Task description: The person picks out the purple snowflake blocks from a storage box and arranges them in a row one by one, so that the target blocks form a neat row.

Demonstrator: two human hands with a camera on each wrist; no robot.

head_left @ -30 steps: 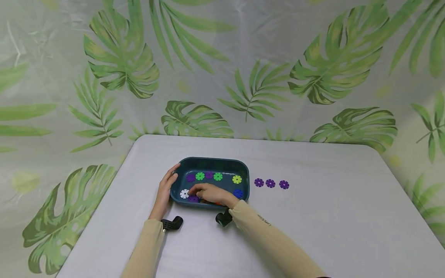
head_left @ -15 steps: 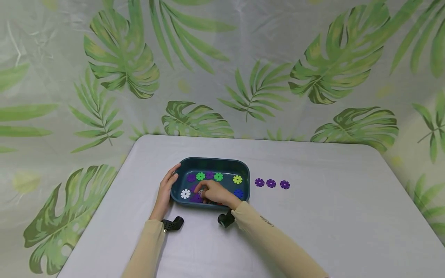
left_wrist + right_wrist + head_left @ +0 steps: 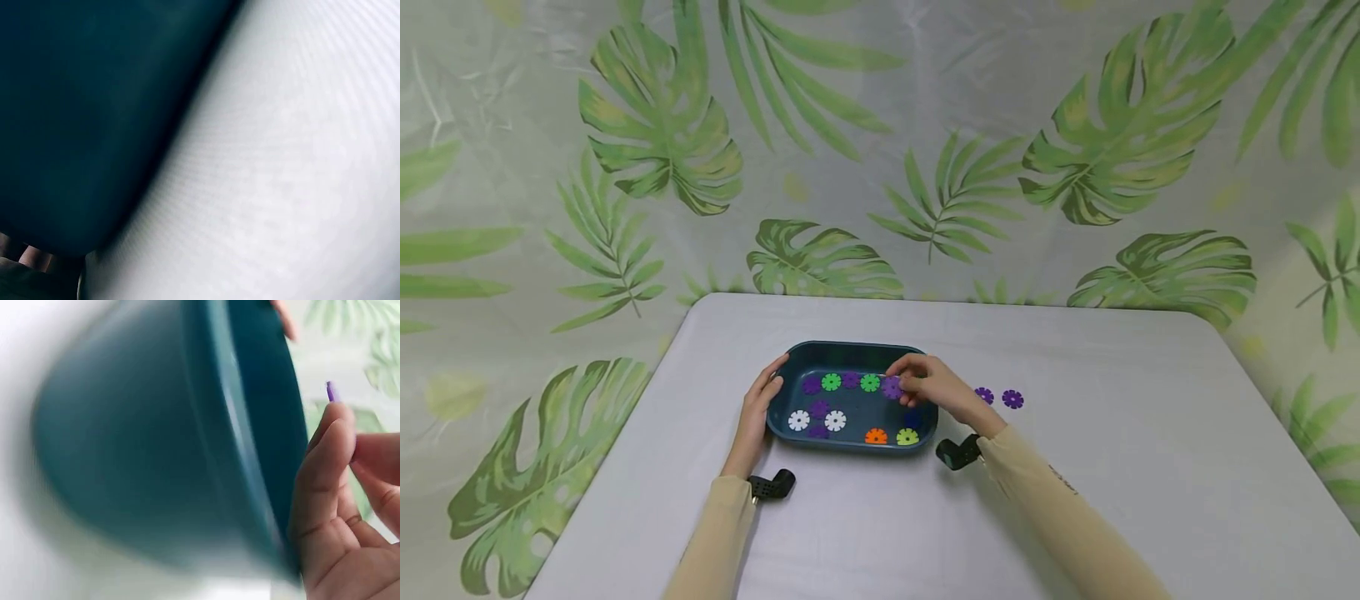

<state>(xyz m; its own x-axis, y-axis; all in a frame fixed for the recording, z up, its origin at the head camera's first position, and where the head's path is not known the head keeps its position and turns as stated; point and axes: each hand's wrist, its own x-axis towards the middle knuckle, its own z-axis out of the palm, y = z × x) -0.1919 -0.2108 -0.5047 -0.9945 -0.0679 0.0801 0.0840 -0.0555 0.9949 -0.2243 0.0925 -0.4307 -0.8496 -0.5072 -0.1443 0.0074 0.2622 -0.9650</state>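
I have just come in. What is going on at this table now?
A person's right hand pinches a purple notched disc, held up over the right part of a dark teal tray. The left hand rests against the tray's left end. Inside lie other discs: white, green, purple, orange, yellow-green and blue. Two more purple discs show on the white table, to the tray's right.
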